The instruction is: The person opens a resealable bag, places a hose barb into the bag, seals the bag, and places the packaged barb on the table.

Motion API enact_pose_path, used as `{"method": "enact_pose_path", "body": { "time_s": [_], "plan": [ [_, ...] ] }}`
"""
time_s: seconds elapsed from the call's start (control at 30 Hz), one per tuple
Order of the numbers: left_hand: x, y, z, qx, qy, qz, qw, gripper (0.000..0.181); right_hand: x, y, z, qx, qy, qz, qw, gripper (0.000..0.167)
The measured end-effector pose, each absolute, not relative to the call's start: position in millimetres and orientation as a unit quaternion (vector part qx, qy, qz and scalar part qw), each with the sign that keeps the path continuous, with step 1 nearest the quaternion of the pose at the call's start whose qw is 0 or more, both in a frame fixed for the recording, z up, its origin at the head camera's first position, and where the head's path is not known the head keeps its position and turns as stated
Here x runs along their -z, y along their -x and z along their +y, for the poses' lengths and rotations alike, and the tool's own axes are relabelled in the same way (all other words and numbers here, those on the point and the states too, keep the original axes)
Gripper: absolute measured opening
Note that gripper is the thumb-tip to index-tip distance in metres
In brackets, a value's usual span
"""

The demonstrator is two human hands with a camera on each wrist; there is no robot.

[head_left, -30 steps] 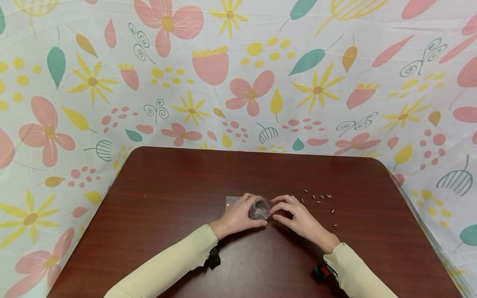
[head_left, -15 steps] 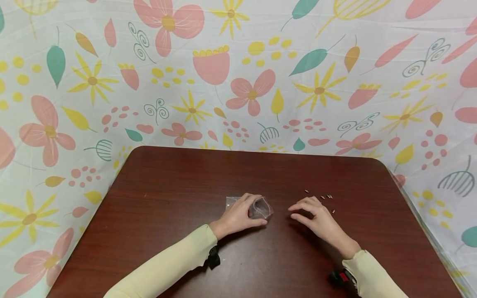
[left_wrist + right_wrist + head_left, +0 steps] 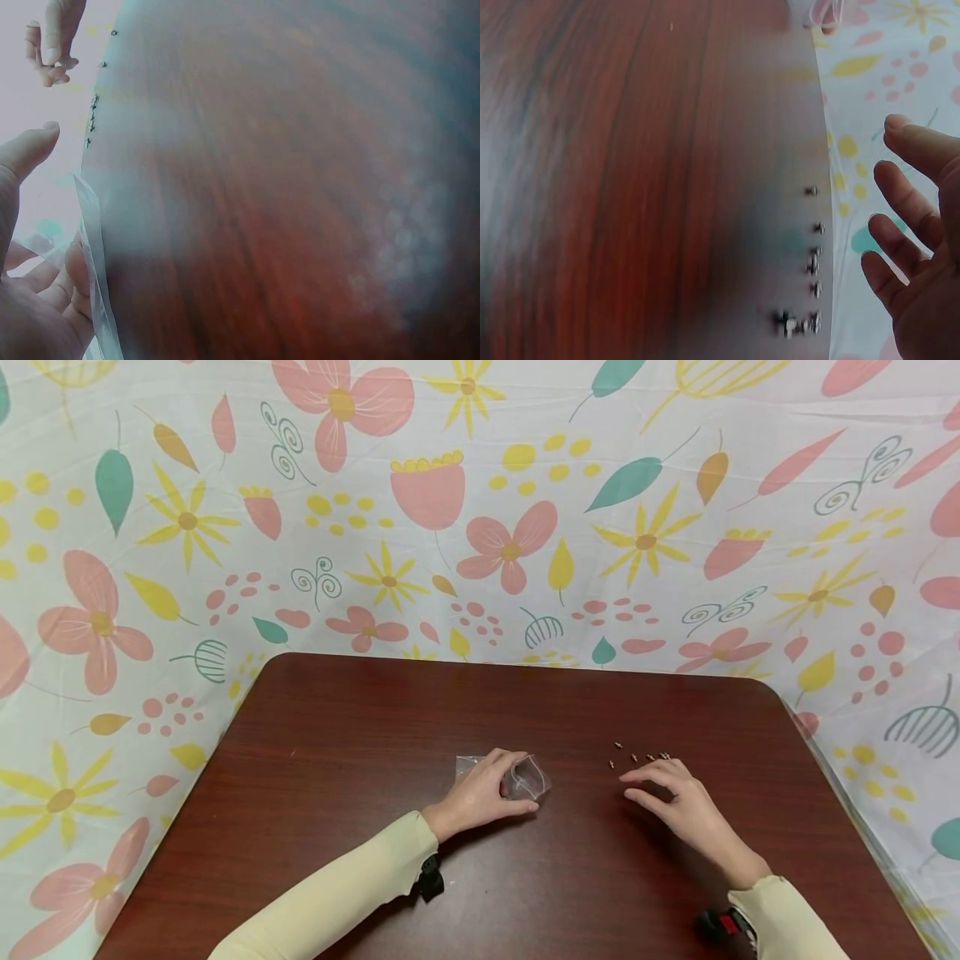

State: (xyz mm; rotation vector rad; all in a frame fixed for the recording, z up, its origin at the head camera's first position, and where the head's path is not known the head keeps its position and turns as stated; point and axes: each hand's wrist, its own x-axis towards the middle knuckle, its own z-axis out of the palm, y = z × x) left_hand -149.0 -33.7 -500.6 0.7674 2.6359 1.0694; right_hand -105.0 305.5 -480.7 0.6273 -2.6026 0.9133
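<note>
My left hand [image 3: 476, 797] holds a clear plastic zip bag [image 3: 531, 780], whose mouth gapes toward the right. The bag's thin edge [image 3: 96, 262] runs past the fingers in the left wrist view. To the right, my right hand [image 3: 690, 814] hovers over the table with its fingers loosely bent, and nothing shows between them. Close to its fingertips lie several small metal pieces [image 3: 633, 758], apparently screws or similar fittings. In the right wrist view these metal pieces [image 3: 814, 264] form a loose row left of the spread fingers [image 3: 891, 244]. Some pieces are hidden behind the right hand.
The dark red-brown wooden table [image 3: 360, 718] has rounded far corners. A white cloth [image 3: 420, 560] printed with flowers and leaves hangs behind and beside it. A strap with a black device [image 3: 430, 878] sits on the left wrist, another device [image 3: 716, 927] on the right.
My right hand has drawn away from the bag and moved right to beside the small metal pieces. My left hand and the bag have stayed in place.
</note>
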Motion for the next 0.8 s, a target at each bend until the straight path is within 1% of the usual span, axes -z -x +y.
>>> {"method": "enact_pose_path", "body": {
  "time_s": [0.27, 0.53, 0.8],
  "plan": [
    [500.5, 149.6, -33.7, -0.354, -0.263, 0.893, 0.088, 0.076, 476.8, 102.1, 331.0, -0.304, -0.195, -0.921, 0.15, 0.032],
    [499.5, 149.5, -33.5, -0.345, -0.264, 0.896, 0.089, 0.073, 481.1, 103.4, 356.0, -0.291, -0.163, -0.933, 0.138, 0.029],
    [497.6, 150.2, -33.8, -0.347, -0.267, 0.894, 0.092, 0.071, 485.1, 99.4, 371.0, -0.289, -0.157, -0.936, 0.128, 0.026]
  ]
}}
